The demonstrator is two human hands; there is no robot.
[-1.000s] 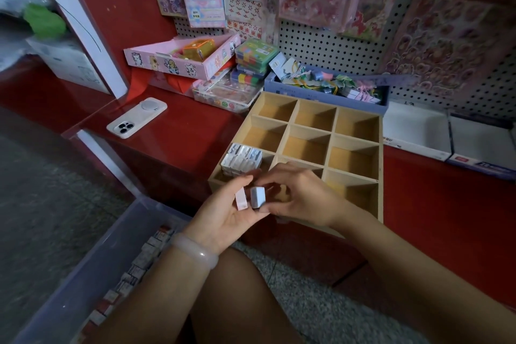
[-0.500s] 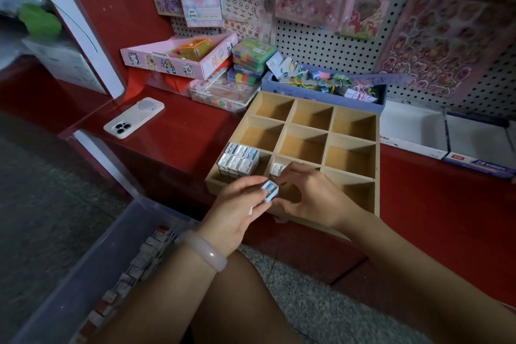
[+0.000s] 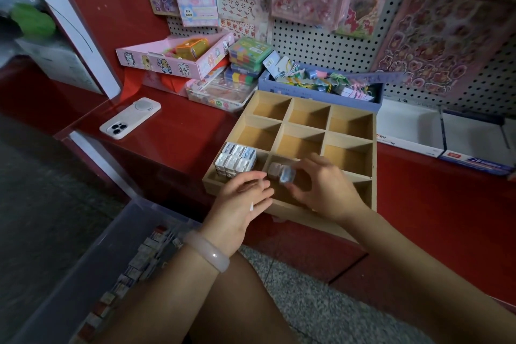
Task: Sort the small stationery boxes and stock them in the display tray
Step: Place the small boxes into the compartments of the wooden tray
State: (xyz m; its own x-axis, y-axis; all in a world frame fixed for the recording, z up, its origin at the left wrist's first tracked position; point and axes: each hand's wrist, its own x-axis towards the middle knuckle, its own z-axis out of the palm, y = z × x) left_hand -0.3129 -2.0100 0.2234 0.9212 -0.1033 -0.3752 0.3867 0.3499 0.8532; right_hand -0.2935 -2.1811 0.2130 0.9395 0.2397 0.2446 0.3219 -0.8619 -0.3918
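Display tray: a wooden tray (image 3: 374, 153) with a grid of square compartments sat on the red shelf (image 3: 178, 131), tilted toward the camera.
Stocked compartment: the near-left compartment held a packed block of small white-and-blue boxes (image 3: 236, 160), set upright in two rows.
Middle near compartment: a pale box (image 3: 275, 169) stood against its left wall.
Right hand: the right hand (image 3: 321, 187) was over the middle near compartment, fingers pinching one small blue-and-white box (image 3: 287, 175) just beside the pale box; the image was blurred here, so contact between the two boxes could not be confirmed.
Left hand: the left hand (image 3: 240, 204) was at the tray's front edge, palm up, fingers loosely spread and holding nothing; a small white fleck on the palm could not be identified. A pale bangle (image 3: 208, 255) was on its wrist.
Supply bin: a translucent plastic bin (image 3: 83, 268) on the floor at lower left held rows of further small boxes (image 3: 139, 262).
Remaining compartments: the other visible cells showed bare wood.
Surroundings: a white phone (image 3: 131, 117) lay face down on the shelf to the left of the tray; a pink carton (image 3: 173, 60) and a blue carton of tagged items (image 3: 321, 86) stood behind the tray, below a pegboard (image 3: 312, 45) hung with sticker sheets.
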